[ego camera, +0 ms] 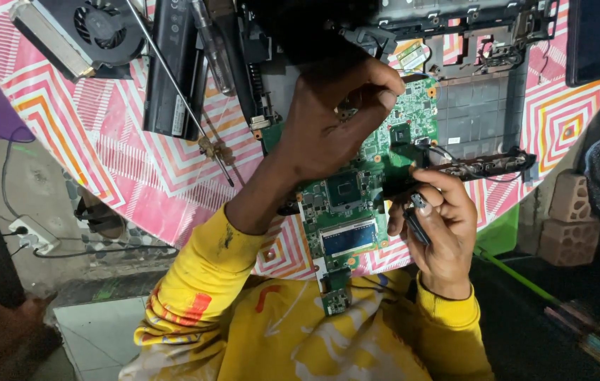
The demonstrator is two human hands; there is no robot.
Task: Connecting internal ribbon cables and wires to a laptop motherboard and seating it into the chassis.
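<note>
Your left hand (328, 120) pinches the stiff, fragile green motherboard (356, 190) at its 12 o'clock edge, so hold the edges only; your right hand (441, 226) grips a dark tool (418, 222).

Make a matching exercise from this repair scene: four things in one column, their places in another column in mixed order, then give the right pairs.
Things
1. cooling fan
2. green circuit board
3. long thin screwdriver
4. brick

Places
A. under the left hand, reaching down toward the yellow sleeves
B. off the table, at the right edge of the view
C. top left corner of the table
D. lying slantwise across the patterned tablecloth, beside the black battery pack

Pairs: 1-C, 2-A, 3-D, 4-B
</note>
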